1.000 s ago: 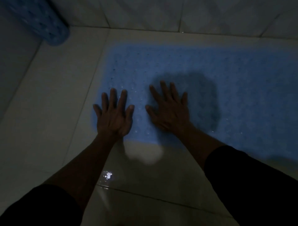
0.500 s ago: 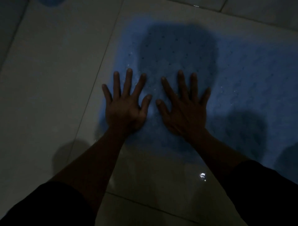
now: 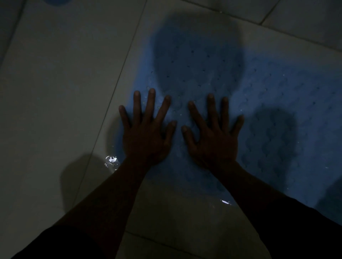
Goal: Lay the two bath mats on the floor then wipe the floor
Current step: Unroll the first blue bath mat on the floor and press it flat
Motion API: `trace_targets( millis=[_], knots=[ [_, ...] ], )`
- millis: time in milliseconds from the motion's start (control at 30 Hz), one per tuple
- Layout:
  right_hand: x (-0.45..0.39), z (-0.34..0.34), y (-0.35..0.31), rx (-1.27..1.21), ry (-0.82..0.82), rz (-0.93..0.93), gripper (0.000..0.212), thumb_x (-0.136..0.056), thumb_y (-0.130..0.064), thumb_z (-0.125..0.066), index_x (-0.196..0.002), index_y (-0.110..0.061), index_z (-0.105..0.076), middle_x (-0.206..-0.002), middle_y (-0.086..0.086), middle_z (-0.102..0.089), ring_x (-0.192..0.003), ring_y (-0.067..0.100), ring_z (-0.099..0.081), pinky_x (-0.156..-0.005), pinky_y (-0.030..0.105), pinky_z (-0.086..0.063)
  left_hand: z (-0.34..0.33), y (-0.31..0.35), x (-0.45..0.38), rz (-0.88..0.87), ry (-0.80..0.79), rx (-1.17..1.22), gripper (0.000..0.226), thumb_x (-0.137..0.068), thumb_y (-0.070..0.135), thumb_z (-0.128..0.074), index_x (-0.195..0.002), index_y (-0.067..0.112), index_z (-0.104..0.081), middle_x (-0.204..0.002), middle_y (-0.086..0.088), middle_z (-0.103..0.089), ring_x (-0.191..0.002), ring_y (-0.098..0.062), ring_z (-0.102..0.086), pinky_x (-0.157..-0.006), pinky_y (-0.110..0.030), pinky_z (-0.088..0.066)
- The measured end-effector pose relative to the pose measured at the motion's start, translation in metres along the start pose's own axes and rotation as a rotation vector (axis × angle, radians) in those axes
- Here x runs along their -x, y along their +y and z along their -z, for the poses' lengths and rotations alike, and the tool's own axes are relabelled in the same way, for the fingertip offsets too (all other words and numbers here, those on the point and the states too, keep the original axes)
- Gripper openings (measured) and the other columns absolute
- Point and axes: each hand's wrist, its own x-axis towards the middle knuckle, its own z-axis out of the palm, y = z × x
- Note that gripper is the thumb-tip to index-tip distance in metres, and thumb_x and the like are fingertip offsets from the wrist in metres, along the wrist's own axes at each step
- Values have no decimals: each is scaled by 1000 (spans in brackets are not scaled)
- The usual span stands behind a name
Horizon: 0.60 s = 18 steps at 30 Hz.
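Both hands have crept a little further onto the mat since half a second ago, fingers spreading wider, and the glint of water that lay between the forearms now shows at two spots near the wrists.

Pale tiled floor [image 3: 55, 114] fills the dim room, its grout lines running diagonally up the left and across the far right corner, where the light is too poor to tell whether floor or wall lies beyond the line. Spread flat on it is the blue bath mat [image 3: 277, 103], textured with raised bumps and small holes, reaching from mid-frame to the right edge; its near-left corner lies under the hands. Dark shadows fall across the mat, one large and rounded above the fingers, another to the right of the right hand.

Dark sleeves [image 3: 288, 231] cover the upper forearms at the bottom of the view. Left hand [image 3: 146, 133] presses palm-down on the mat's left edge, fingers straight and splayed, holding nothing. Right hand [image 3: 212, 136] lies just beside it, likewise flat and splayed on the mat, gripping nothing.

At the top left edge a sliver of the second blue mat [image 3: 55, 1] shows, well apart. Small wet patches [image 3: 112, 160] glint on the tile beside the left wrist and by the right forearm.
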Motion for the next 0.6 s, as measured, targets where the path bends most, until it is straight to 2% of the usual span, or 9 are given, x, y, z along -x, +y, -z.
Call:
trace_targets(
  millis=[200,267,400,467,533,600],
  knots=[
    [1,8,-3,18,-52,-3,67,-94,-69,-26,-155,-46,-7,-167,0,4,-153,32,6,-114,70,-7,-2,-2,2,-42,22,8,64,-102,60,-26,-158,34,-15,-168,-4,-8,-154,-35,0,-117,-66,-6],
    [1,21,-6,12,-88,-9,67,-94,-70,-28,-154,-49,-7,-167,-2,4,-153,33,5,-114,68,-11,5,-2,1,-46,-36,42,63,-102,59,-26,-158,35,-15,-168,-4,-6,-154,-36,1,-117,-67,-4],
    [-22,53,-11,-12,-432,-81,66,-91,-75,-17,-152,-52,-5,-166,-4,6,-152,32,8,-117,64,-14,42,0,-11,-6,-318,142,63,-100,52,-26,-159,37,-7,-168,-2,5,-153,-36,10,-116,-68,-3],
    [-40,79,-21,11,-562,-106,74,-88,-78,-6,-153,-45,-15,-166,2,-5,-151,36,-5,-118,60,-17,65,-5,-29,5,-472,225,61,-102,45,-32,-158,31,-15,-168,-4,-1,-153,-36,2,-117,-64,-10],
    [-47,114,-39,57,-612,-70,58,-102,-56,-18,-150,-30,-35,-158,15,-29,-142,39,-31,-117,50,-28,99,-12,-46,-9,-592,304,63,-99,46,-31,-157,20,-25,-166,-12,-12,-152,-34,-12,-121,-47,-17],
    [-50,146,-60,67,-547,4,45,-107,-33,-30,-141,-12,-49,-144,20,-48,-130,39,-47,-109,42,-39,129,-25,-52,-31,-585,375,61,-103,40,-35,-156,9,-28,-164,-18,-17,-150,-31,-21,-115,-29,-17]
  ],
)
